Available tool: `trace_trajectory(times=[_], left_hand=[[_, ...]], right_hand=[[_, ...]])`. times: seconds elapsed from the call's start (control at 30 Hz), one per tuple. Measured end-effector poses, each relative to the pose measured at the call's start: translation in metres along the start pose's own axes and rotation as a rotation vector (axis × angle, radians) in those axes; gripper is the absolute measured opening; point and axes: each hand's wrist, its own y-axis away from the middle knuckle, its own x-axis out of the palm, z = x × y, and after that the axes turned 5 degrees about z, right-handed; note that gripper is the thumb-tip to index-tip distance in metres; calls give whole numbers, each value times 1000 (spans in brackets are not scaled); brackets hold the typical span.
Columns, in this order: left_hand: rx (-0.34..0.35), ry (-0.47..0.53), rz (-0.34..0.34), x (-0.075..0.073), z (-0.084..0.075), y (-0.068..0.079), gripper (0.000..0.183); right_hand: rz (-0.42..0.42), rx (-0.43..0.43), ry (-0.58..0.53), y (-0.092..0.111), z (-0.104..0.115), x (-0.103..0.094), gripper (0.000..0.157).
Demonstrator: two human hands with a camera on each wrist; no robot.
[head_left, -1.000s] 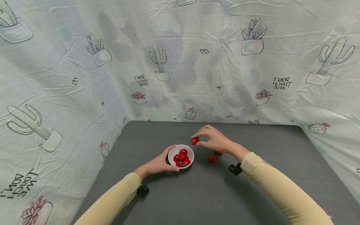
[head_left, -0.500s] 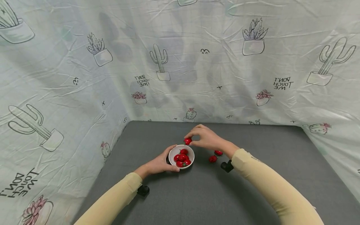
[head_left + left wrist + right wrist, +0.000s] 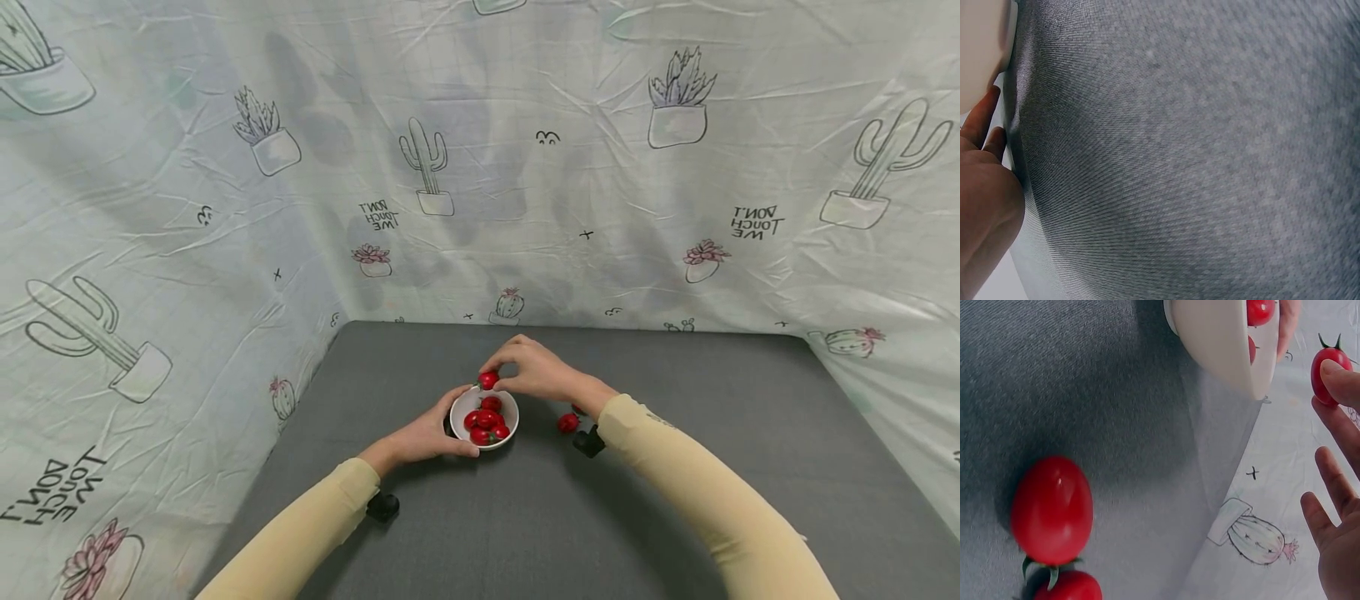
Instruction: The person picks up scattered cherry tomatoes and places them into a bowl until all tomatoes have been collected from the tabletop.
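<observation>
A white bowl [image 3: 513, 400] with several red cherry tomatoes [image 3: 486, 419] in it stands on the dark table. My left hand [image 3: 423, 435] holds it from the left side, thumb at the near rim and fingers round the far side. Between thumb and fingertips, my right hand [image 3: 536, 369] pinches one cherry tomato [image 3: 488, 380] over the bowl's far rim. In the right wrist view, that pinched tomato [image 3: 1329, 375] shows its green stem end, beyond the bowl [image 3: 1222, 344]. The left wrist view catches only part of the left hand [image 3: 988, 181] beneath the bowl's side [image 3: 982, 50].
Two cherry tomatoes lie on the table right of the bowl; the nearer one [image 3: 567, 423] shows whole, the other is partly covered by the right wrist. A patterned cloth [image 3: 480, 183] hangs behind and left of the grey table [image 3: 510, 533].
My right hand has moved left with its tomato, from right of the bowl to above its far rim. The left hand and bowl stay nearly where they were.
</observation>
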Motion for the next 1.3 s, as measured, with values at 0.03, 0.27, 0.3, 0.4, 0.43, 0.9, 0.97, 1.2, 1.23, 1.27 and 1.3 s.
trace_trajectory(times=[0.03, 0.27, 0.3, 0.4, 0.43, 0.9, 0.97, 1.2, 1.23, 1.27, 1.3], left_hand=[[-1, -1, 0, 0, 0, 0, 110], [-26, 10, 4, 0, -2, 2, 113], [-30, 14, 5, 0, -3, 2, 113], [-33, 21, 7, 0, -3, 3, 114], [-32, 22, 9, 0, -3, 3, 114], [-40, 8, 13, -1, -2, 5, 115], [-39, 7, 14, 0, -2, 6, 115], [2, 22, 15, 1, -2, 6, 111], [7, 28, 17, 1, -2, 5, 110], [9, 32, 17, 1, -2, 5, 109], [11, 34, 17, 1, -2, 5, 109]], right_hand=[[3, 1, 0, -1, 0, 1, 26], [24, -4, 2, -7, 3, 8, 27], [27, -1, 4, -8, 3, 8, 27], [34, 8, 9, -8, 5, 10, 27], [36, 9, 9, -8, 5, 10, 27], [69, 10, 29, -11, 6, 19, 26], [69, 8, 29, -11, 6, 20, 26], [82, 0, 25, -9, 5, 20, 32], [82, 1, 23, -8, 5, 19, 32], [82, 2, 22, -8, 5, 19, 32], [79, 2, 22, -8, 5, 18, 32]])
